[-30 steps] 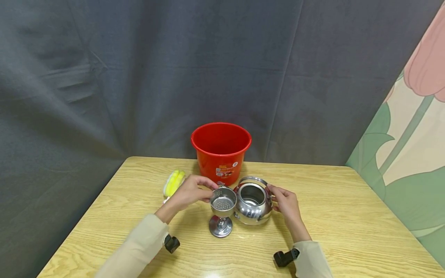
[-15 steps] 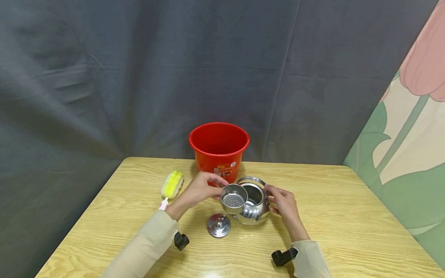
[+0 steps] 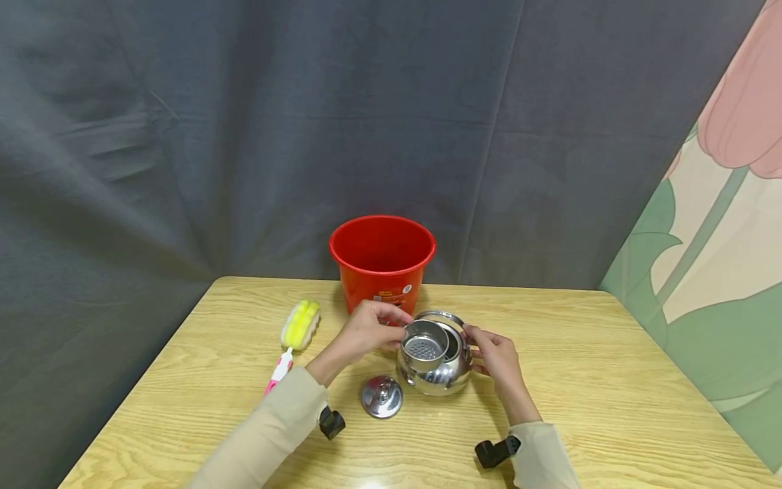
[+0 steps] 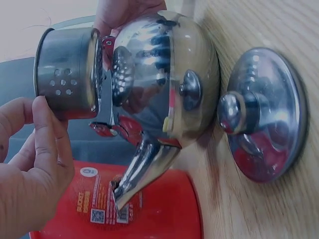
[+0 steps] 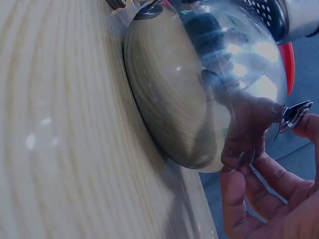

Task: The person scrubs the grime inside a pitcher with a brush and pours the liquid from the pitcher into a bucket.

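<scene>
In the head view my left hand [image 3: 365, 331] pinches the rim of a metal strainer basket [image 3: 424, 348], its base full of small holes. The basket hangs over the left part of the steel teapot's [image 3: 441, 384] mouth. In the left wrist view, fingers and thumb grip the strainer's wall [image 4: 67, 82], close above the teapot body [image 4: 192, 55]; the spout [image 4: 144, 172] points at the bucket. My right hand [image 3: 497, 354] holds the teapot's right side: in the right wrist view fingertips [image 5: 233, 183] meet the body beside the handle lug [image 5: 295, 115]. The teapot's round lid [image 3: 381, 397] lies knob up on the table.
A red bucket [image 3: 381, 285] stands behind the teapot, against the grey curtain [image 3: 342, 136]. To the left lies a yellow-and-white sponge brush [image 3: 301, 324] with a pink and white handle, partly behind my left sleeve [image 3: 275, 421]. The wooden table [image 3: 580, 367] extends right.
My left hand has carried the strainer basket rightward, from above the lid to over the teapot's mouth. The lid and more of the brush show now. My right hand stays on the teapot.
</scene>
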Available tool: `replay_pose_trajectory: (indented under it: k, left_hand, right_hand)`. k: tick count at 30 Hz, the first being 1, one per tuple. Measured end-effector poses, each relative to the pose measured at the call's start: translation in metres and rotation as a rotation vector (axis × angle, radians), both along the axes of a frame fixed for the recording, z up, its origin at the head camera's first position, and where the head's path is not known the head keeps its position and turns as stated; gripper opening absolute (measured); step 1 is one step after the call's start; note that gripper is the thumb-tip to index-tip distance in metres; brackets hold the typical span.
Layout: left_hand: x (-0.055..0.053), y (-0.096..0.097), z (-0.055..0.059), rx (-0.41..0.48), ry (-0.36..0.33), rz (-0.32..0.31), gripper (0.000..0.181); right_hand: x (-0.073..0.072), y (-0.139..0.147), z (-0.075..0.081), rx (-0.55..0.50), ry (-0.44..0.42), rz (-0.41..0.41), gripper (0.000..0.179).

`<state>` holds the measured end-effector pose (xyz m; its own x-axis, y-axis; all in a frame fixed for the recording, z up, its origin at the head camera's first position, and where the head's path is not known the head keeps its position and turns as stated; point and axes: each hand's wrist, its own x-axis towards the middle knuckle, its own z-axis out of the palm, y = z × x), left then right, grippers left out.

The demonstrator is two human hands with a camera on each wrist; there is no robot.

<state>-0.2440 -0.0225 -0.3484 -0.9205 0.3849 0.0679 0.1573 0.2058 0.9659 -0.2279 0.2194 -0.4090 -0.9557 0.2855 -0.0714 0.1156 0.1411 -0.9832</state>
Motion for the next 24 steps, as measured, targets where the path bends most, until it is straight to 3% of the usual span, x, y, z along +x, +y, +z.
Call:
replay_pose_trajectory:
  k: [10,24]
  left_hand:
    - [0.000,0.014,-0.001,0.037,0.024,0.033,0.021]
    - [0.000,0.027,-0.007,0.022,0.049,0.097,0.026]
  right_hand:
    - [0.002,0.001,0.001,0.013,0.001,0.008,0.052]
    - [0.000,0.000,-0.002,0.029,0.015,0.007,0.051]
